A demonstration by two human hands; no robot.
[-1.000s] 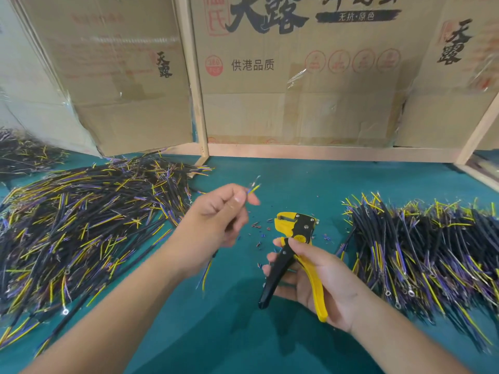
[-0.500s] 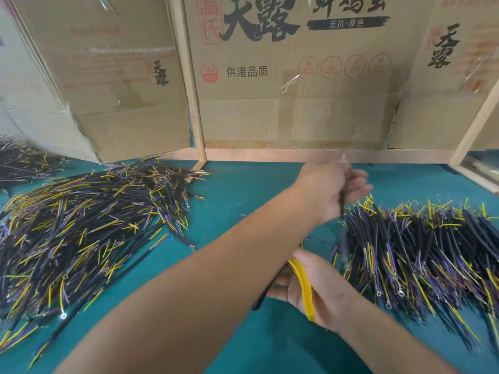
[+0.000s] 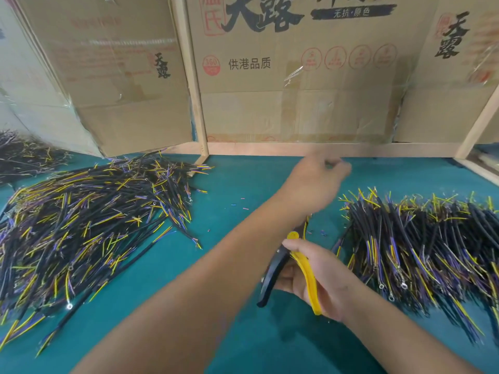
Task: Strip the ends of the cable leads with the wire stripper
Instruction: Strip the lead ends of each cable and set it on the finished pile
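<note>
Two piles: cable leads lie on the green table [image 3: 243, 333], left pile [image 3: 89, 233] and right pile [image 3: 421, 247], well apart.
Lead build: black sheath, thin yellow and purple cores; some ends carry ring terminals.
Handling (judged): light, limp, springy; cores thin and easily nicked.
Hold point (judged): pinch the sheath just behind the free cores, not the ring end.
Wire stripper [image 3: 294, 268]: yellow and black handles; head hidden behind the left forearm.
Right hand [image 3: 321, 282]: wrapped round the stripper handles.
Left hand [image 3: 316, 182]: above the near edge of the right pile, fingers curled; blurred, so whether it pinches a lead cannot be told.
</note>
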